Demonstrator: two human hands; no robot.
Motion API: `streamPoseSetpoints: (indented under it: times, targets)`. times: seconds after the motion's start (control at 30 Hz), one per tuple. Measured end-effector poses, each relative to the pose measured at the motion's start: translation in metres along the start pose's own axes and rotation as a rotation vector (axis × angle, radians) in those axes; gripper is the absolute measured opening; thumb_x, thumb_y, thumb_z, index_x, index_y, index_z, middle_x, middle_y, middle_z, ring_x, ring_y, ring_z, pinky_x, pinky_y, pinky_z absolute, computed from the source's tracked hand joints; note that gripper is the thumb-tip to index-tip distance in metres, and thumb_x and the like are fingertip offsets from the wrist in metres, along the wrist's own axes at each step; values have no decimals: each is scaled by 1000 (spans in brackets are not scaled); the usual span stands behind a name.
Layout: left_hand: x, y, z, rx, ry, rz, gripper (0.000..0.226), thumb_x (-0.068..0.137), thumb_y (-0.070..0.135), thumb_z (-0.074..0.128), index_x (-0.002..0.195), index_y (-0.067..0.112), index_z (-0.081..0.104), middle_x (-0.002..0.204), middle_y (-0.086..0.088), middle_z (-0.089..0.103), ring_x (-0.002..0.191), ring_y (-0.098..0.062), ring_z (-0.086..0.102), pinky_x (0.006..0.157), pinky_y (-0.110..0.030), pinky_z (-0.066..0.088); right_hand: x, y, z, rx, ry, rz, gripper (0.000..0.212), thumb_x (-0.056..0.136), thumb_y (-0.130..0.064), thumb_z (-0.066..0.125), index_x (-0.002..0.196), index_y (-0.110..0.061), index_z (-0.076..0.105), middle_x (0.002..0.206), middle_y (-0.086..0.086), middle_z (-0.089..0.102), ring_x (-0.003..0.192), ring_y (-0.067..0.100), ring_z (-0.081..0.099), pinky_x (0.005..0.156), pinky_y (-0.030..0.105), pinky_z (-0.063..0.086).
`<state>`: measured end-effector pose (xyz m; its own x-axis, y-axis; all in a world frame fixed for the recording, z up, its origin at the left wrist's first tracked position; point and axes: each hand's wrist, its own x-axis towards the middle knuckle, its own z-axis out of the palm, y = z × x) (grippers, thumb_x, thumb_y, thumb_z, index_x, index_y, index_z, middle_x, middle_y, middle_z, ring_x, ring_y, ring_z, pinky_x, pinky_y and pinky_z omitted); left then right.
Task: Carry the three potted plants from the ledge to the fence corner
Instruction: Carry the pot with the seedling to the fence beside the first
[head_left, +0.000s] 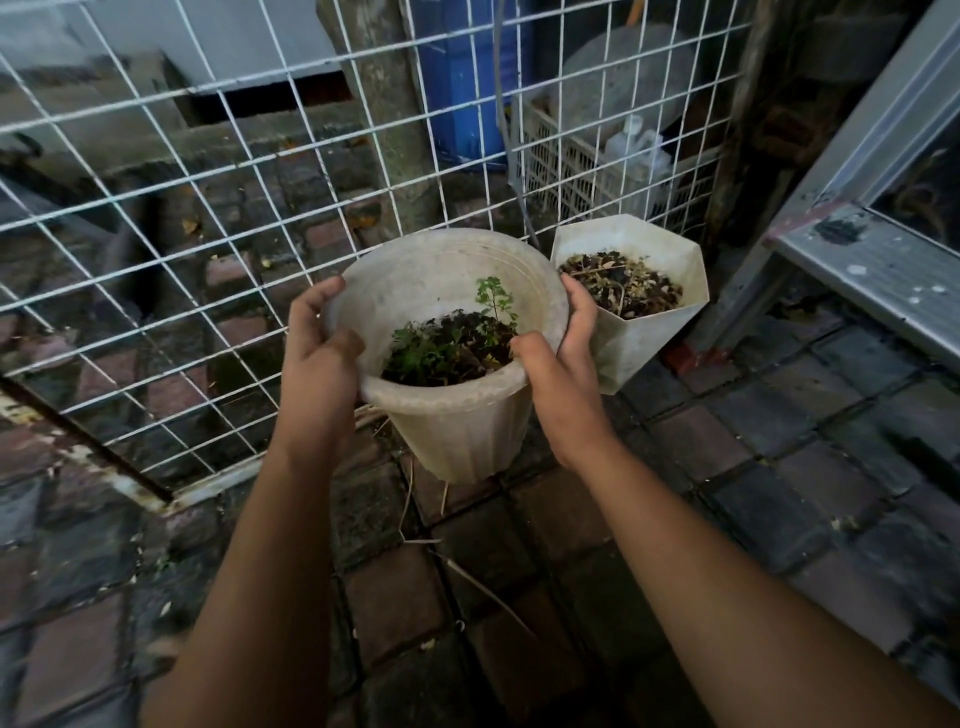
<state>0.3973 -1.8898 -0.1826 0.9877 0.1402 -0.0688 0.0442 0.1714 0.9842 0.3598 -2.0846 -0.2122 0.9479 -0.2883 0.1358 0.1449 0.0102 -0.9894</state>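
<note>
A round off-white pot (457, 431) with a small green plant (447, 338) in dark soil is between my two hands, tilted slightly. My left hand (322, 353) grips its left rim, thumb inside. My right hand (561, 358) grips the right rim, thumb over the edge. The pot's base is at or just above the brick paving; I cannot tell which. Right behind it a white hexagonal pot (644, 332) with dry soil and twigs stands on the ground in the fence corner. No third pot is in view.
A white wire-mesh fence (208, 218) runs across the back and left. A metal frame and ledge (872, 260) rise at the right. Behind the fence are a post, a blue barrel (462, 83) and a white crate (587, 171). Wet brick paving (519, 571) lies underfoot.
</note>
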Motion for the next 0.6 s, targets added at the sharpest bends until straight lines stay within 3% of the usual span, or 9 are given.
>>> streamPoseSetpoints:
  times: [0.1, 0.17, 0.27, 0.43, 0.53, 0.6]
  targets:
    - [-2, -2, 6, 72, 21, 15, 56, 99, -10, 40, 125, 38, 54, 140, 0, 50, 111, -27, 61, 63, -30, 56, 9, -2, -7, -13, -16, 24, 70, 92, -18, 56, 154, -29, 26, 126, -19, 51, 109, -1, 57, 80, 10, 53]
    - [-6, -4, 12, 84, 44, 25, 58, 98, -10, 41, 129, 38, 51, 149, -4, 47, 114, -28, 61, 63, -28, 55, 18, -3, -13, -38, -23, 48, 71, 88, -22, 55, 154, -30, 29, 125, -16, 52, 111, 4, 58, 92, 26, 57]
    - [-13, -3, 20, 59, 90, 43, 60, 97, -14, 41, 136, 31, 48, 147, -6, 49, 109, -20, 63, 68, -30, 58, 26, -7, -19, -75, -49, 73, 68, 84, -25, 53, 148, -34, 31, 127, -9, 54, 118, 19, 59, 104, 52, 55]
    - [-17, -6, 24, 47, 143, 63, 60, 94, -14, 43, 126, 35, 55, 151, -8, 51, 121, -28, 63, 71, -31, 60, 24, -6, -22, -70, -54, 76, 67, 85, -23, 53, 148, -34, 32, 125, -10, 53, 112, 13, 59, 98, 45, 55]
    - [-21, -9, 29, 18, 169, 88, 61, 92, -16, 44, 127, 33, 53, 151, -8, 51, 125, -29, 63, 75, -33, 61, 31, -4, -29, -80, -77, 95, 66, 85, -25, 53, 147, -37, 32, 128, -9, 53, 116, 17, 59, 103, 49, 54]
    - [-23, -11, 33, 7, 199, 97, 61, 92, -15, 45, 126, 35, 54, 152, -6, 49, 131, -29, 60, 87, -40, 64, 36, -7, -32, -89, -101, 103, 66, 86, -26, 52, 149, -35, 32, 128, -7, 53, 118, 20, 58, 106, 53, 53]
